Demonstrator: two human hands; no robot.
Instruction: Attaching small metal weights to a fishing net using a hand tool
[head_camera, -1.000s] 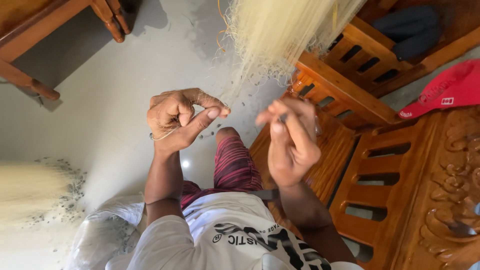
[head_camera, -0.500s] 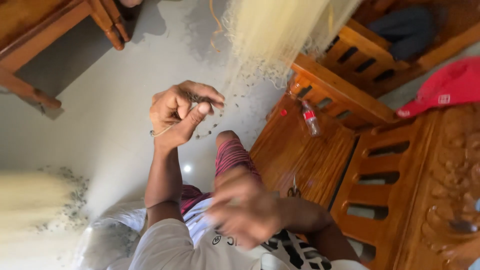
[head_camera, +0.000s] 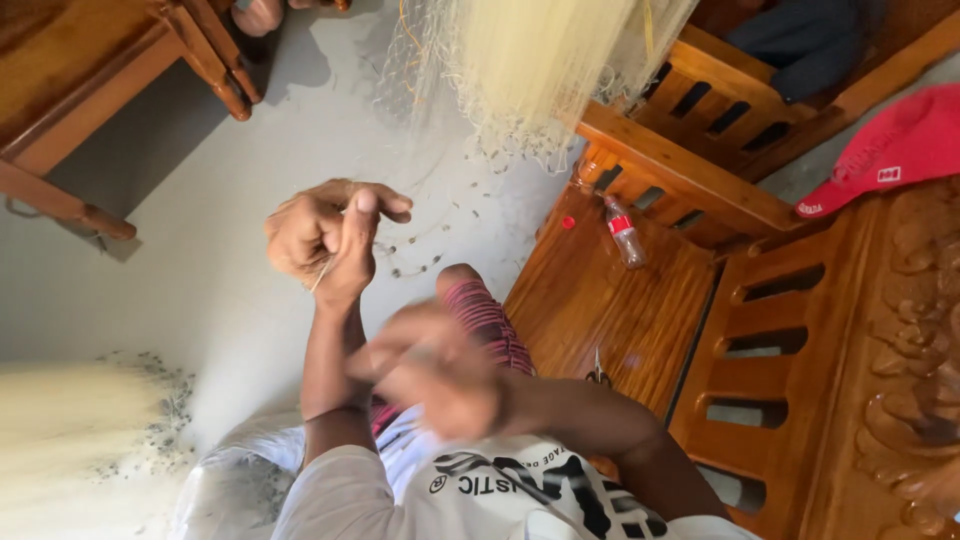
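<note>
So the left hand (head_camera: 325, 235) is up over the pale floor (head_camera: 200, 260) with its fingers curled tight, pinching a thin pale strand (head_camera: 322, 272) that pokes out under the palm. The right hand (head_camera: 435, 375) is lower, close to the white shirt (head_camera: 520, 495), and it's just a blur, so I can't tell how its fingers sit. The pale fishing net (head_camera: 530, 60) hangs above, well apart from both hands. A small plastic bottle (head_camera: 625, 232) lies on the wooden bench (head_camera: 610, 310), and a red cap (head_camera: 890, 145) sits off to the side.
</note>
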